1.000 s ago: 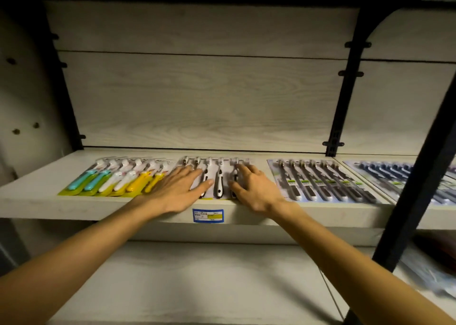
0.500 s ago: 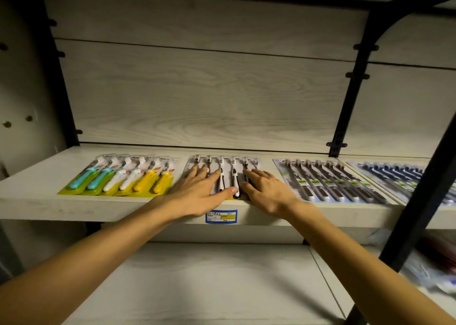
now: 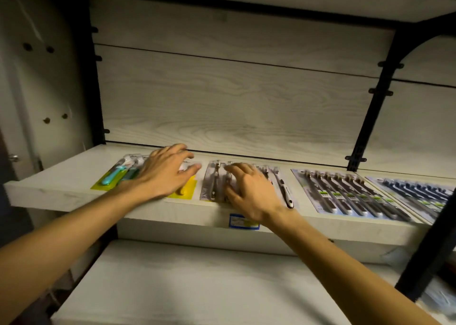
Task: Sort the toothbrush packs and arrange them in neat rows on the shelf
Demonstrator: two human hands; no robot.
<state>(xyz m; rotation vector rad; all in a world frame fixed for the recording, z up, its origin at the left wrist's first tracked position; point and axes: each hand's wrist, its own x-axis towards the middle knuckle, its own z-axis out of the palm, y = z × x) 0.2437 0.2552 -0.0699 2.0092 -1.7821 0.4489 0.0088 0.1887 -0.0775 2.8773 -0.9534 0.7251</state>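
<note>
Head view: left hand (image 3: 164, 174) presses flat on the yellow-backed packs (image 3: 183, 192), right hand (image 3: 249, 191) flat on the grey packs (image 3: 209, 188) at the shelf (image 3: 61, 191) front edge; a push outward could tip them off.

No legible text on label (image 3: 243, 221)

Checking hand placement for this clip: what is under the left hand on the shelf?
The left hand lies spread on the yellow-backed toothbrush packs. A teal handle and yellow card show beside it; the brushes beneath the palm are covered.
</note>
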